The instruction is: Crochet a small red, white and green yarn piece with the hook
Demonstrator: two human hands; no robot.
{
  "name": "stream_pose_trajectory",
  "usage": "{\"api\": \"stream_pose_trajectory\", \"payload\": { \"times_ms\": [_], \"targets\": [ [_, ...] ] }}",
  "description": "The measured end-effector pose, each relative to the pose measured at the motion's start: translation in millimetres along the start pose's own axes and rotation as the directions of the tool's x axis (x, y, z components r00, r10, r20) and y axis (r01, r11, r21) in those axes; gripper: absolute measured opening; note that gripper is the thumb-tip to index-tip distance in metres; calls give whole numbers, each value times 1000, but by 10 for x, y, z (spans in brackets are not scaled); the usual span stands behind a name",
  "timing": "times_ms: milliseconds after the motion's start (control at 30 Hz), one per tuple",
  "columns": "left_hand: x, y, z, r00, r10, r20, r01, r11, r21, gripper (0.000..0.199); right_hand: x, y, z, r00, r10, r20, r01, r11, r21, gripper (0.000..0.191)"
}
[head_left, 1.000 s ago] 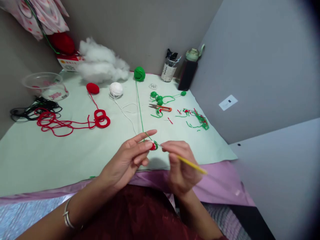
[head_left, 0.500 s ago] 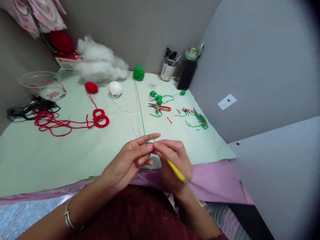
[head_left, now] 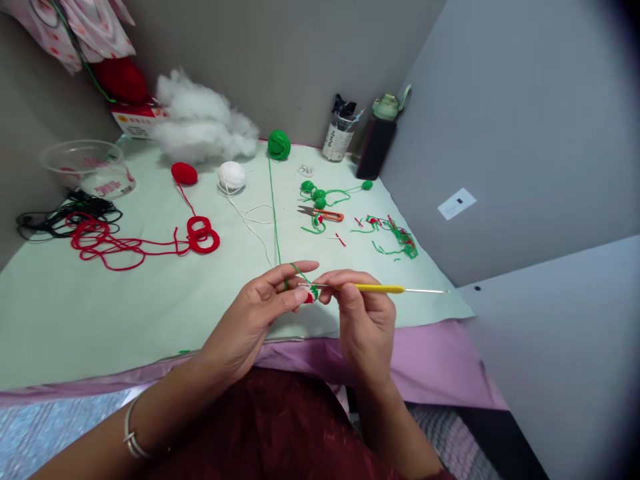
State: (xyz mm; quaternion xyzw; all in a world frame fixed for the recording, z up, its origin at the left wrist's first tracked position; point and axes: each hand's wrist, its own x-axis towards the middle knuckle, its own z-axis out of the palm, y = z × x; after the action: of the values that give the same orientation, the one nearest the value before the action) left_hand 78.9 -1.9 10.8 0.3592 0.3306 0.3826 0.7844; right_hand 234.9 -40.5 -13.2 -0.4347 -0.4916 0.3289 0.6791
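Note:
My left hand (head_left: 263, 300) pinches a small crocheted piece (head_left: 311, 294) in red, white and green between thumb and fingers. Over its raised index finger runs green yarn (head_left: 275, 213), which leads back to a green yarn ball (head_left: 279, 145) near the wall. In my right hand (head_left: 365, 313) is a crochet hook (head_left: 380, 289) with a yellow handle, held level, its bare metal end pointing right. The hook's other tip lies at the top of the crocheted piece; whether it is inside a stitch is too small to tell.
Orange-handled thread snips (head_left: 327, 215) lie beyond my hands among small green crocheted pieces (head_left: 319, 197). Yarn scraps (head_left: 403, 240) are to the right. Left are red yarn loops (head_left: 203, 235), a white yarn ball (head_left: 231, 176) and white stuffing (head_left: 200, 120). A dark bottle (head_left: 376, 147) stands by the wall.
The crochet hook has swung from slanting down toward me to lying level, pointing right. My right hand has turned with it, and the crocheted piece shows more now.

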Motion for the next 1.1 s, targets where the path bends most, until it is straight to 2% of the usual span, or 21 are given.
{"api": "stream_pose_trajectory", "payload": {
  "times_ms": [100, 200, 367, 467, 567, 767, 900, 1100],
  "targets": [
    [1, 0, -2, 1000, -4, 10, 4, 1000, -28, 32, 12, 14, -9, 1000, 30, 1, -30, 993, 112, 17],
    [-5, 10, 20, 1000, 1, 18, 0, 998, -56, 36, 10, 20, -3, 999, 39, 9, -40, 987, 153, 17],
    [-10, 18, 54, 1000, 25, -10, -25, 999, -24, 38, -8, 1, 30, 999, -28, 20, 27, 999, 43, 18],
    [-6, -6, 41, 1000, -26, 10, 27, 1000, -13, 39, -2, -15, 47, 996, -91, -24, 90, 994, -60, 17],
    [-1, -37, 12, 997, -65, 39, 65, 998, -9, 37, 6, -17, 43, 994, -92, -60, 85, 990, -109, 18],
    [1, -35, -7, 999, -43, 1, 43, 999, -26, 32, 0, 10, -4, 999, -19, -38, 19, 1000, 9, 18],
    [-2, -24, -2, 999, -38, 8, 39, 999, -37, 30, -11, 3, -10, 999, -26, -22, 27, 999, 23, 19],
    [9, -38, -9, 1000, -6, -18, 5, 998, -60, 14, -19, -9, -6, 996, -54, -74, 55, 998, 9, 18]
  ]
}}
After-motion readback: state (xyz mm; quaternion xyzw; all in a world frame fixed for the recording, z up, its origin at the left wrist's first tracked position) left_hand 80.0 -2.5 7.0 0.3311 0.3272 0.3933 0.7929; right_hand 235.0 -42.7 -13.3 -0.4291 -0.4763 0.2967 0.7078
